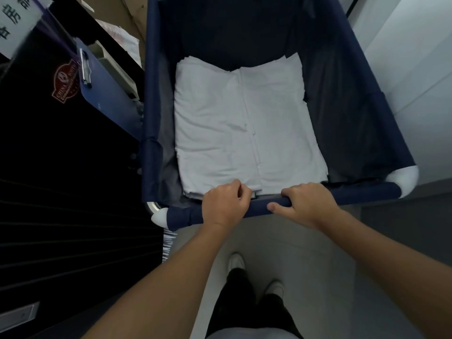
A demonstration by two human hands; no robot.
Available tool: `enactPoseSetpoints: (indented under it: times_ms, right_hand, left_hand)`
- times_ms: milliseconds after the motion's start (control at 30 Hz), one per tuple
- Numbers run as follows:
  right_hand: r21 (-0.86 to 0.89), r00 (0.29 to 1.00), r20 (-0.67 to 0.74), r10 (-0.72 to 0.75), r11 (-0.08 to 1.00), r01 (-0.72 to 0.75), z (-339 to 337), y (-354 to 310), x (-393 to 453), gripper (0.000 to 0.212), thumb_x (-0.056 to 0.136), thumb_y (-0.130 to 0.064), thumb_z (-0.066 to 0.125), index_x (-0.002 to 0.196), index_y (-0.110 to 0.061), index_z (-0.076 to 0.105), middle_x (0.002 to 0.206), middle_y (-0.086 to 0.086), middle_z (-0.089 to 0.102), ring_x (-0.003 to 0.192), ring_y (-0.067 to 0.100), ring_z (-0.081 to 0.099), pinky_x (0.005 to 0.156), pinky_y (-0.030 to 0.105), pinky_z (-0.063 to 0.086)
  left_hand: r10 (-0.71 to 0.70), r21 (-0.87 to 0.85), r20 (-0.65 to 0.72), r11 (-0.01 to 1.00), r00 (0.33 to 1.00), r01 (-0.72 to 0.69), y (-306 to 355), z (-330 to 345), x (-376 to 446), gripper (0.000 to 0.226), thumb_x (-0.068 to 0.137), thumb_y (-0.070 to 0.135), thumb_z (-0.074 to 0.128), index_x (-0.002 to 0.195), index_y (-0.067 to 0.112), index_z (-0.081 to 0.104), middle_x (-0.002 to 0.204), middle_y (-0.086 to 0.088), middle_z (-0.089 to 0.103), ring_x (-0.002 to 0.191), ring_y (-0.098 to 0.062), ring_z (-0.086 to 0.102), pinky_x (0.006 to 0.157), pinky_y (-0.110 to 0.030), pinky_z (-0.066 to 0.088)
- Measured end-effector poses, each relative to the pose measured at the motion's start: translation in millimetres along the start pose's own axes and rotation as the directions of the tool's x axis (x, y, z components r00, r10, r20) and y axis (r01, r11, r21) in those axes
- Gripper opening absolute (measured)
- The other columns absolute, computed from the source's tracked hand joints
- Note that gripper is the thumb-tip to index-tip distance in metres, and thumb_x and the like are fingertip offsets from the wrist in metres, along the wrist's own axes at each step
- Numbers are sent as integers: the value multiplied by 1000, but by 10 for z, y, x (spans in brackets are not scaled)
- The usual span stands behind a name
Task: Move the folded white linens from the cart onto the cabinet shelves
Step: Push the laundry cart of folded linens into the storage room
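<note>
From the head view we looked straight down into the cart (347, 77), its navy fabric walls sloping inward. The folded white linens (244, 123) lay flat on the cart's floor as two side-by-side stacks, filling the near half and touching the near wall. Both our hands sat on the cart's padded near rail (354, 192). Our left hand (226, 204) was curled over the rail with its fingertips just at the near edge of the linens; whether it pinched the cloth or only the rail we could not tell. Our right hand (305, 204) was wrapped round the rail, thumb lying along its near side, holding no cloth.

To the left of the cart stood a dark cabinet (61, 192), with a blue clipboard (102, 94) hanging just beside the cart's left wall.

We judged that nothing had yet been lifted. The stacks sat low in the cart, so a one-handed pull at the near edge would likely peel off the top layers and undo the folds. Leaning on the rail could roll the cart. A wide armful swung left might catch the clipboard or the cart's wall.
</note>
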State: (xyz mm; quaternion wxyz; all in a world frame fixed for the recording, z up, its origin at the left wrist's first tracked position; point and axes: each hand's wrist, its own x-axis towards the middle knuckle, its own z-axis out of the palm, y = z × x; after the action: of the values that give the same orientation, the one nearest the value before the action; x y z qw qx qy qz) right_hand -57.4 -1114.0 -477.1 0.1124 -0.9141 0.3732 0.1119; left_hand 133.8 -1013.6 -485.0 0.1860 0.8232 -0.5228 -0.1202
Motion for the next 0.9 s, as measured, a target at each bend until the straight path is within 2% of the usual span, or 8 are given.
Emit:
enactPoseSetpoints:
  times_ms: [100, 233, 467, 733, 900]
  right_hand:
    - [2, 1000, -23, -4, 1000, 4, -34, 28, 103, 76, 66, -92, 17, 68, -27, 55, 56, -8, 55, 54, 9, 53, 51, 29, 33]
    - [-3, 999, -33, 21, 1000, -21, -101, 35, 277, 71, 67, -92, 26, 61, -24, 48, 54, -7, 52, 54, 10, 51, 51, 29, 31]
    - [-11, 996, -75, 43, 999, -44, -178, 82, 590, 76, 58, -93, 11, 57, -24, 41, 53, -7, 49, 53, 11, 50, 51, 29, 31]
    - [-1, 986, -152, 64, 998, -65, -211, 172, 912, 74, 62, -93, 15, 56, -23, 40, 51, -7, 45, 51, 12, 47, 48, 29, 30]
    - [3, 977, -199, 80, 997, -81, -255, 201, 1118, 76, 62, -93, 18, 55, -21, 41, 49, -7, 45, 49, 14, 47, 47, 29, 27]
  left_hand:
    - [17, 0, -3, 1000, 1000, -17, -14, -12, 116, 32, 88, 31, 46, 59, 17, 45, 47, 4, 43, 43, -28, 44, 48, -29, 23]
    - [10, 9, 11, 1000, 1000, -10, -39, -33, 319, 32, 88, 33, 42, 60, 18, 44, 48, 4, 41, 45, -29, 45, 50, -30, 22]
    - [19, 21, 2, 1000, 1000, -19, -84, -38, 673, 31, 89, 32, 42, 61, 17, 44, 48, 4, 41, 46, -28, 45, 50, -31, 22]
    - [-19, 63, -7, 998, 1000, 19, -113, -61, 1066, 31, 92, 25, 53, 63, 17, 45, 50, 4, 43, 48, -25, 41, 47, -31, 14]
    - [3, 80, -12, 997, 1000, -2, -153, -61, 1314, 32, 92, 29, 47, 62, 17, 44, 50, 3, 43, 49, -28, 46, 49, -32, 21]
